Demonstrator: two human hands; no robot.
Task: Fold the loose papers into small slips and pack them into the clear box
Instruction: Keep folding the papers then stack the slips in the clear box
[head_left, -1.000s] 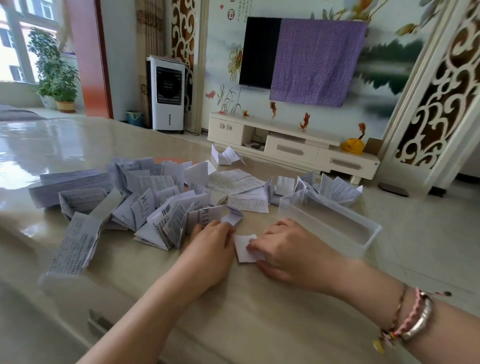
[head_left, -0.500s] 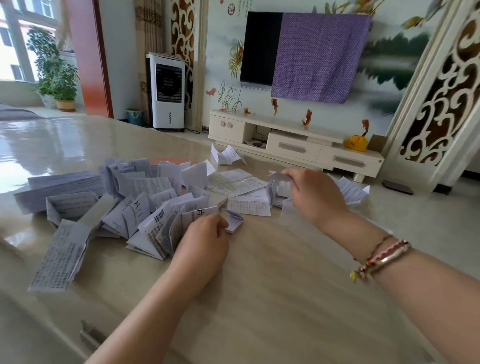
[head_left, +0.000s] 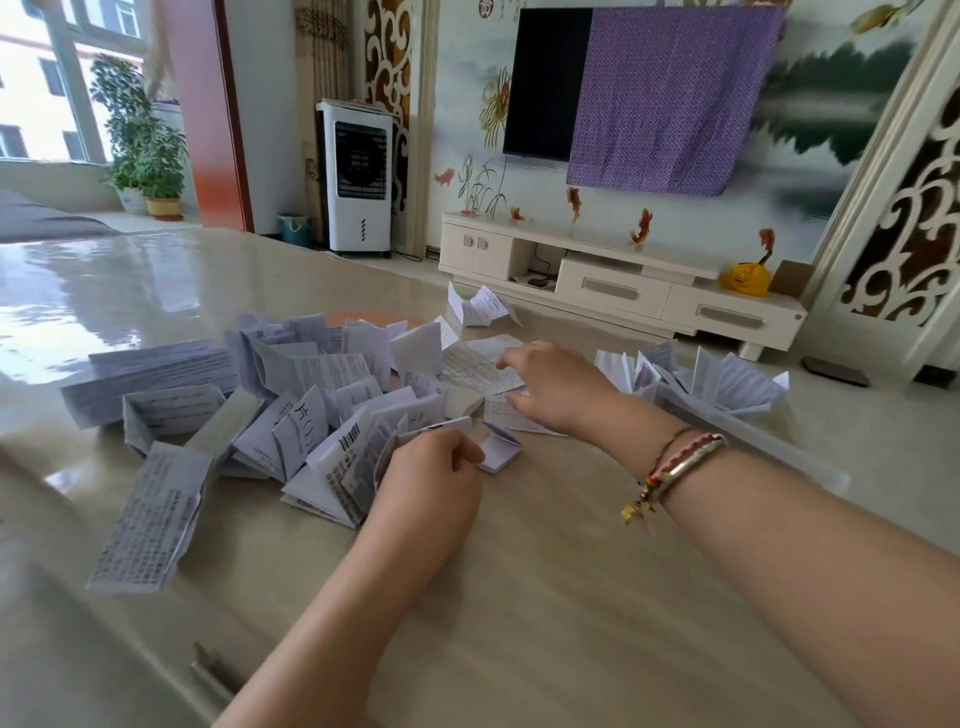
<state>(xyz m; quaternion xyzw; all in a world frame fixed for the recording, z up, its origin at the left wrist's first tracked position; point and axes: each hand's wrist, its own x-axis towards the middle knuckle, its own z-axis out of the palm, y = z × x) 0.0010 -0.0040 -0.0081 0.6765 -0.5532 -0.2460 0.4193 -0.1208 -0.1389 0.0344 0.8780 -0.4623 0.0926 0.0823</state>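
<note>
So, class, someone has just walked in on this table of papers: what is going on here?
A person sits at a glossy table sorting printed papers. The right hand, fingers spread, reaches over a flat sheet beside the heap of folded papers. The left hand rests, loosely curled, at the heap's near edge next to a small folded slip. The clear box, to the right, already holds folded slips.

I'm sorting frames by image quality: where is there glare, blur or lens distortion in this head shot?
Head view: window glare washes the glossy table top at far left; the right hand and the clear box look smeared by motion blur; the left hand is fairly sharp; the wide-angle lens bends the carved white screen at the right edge.
</note>
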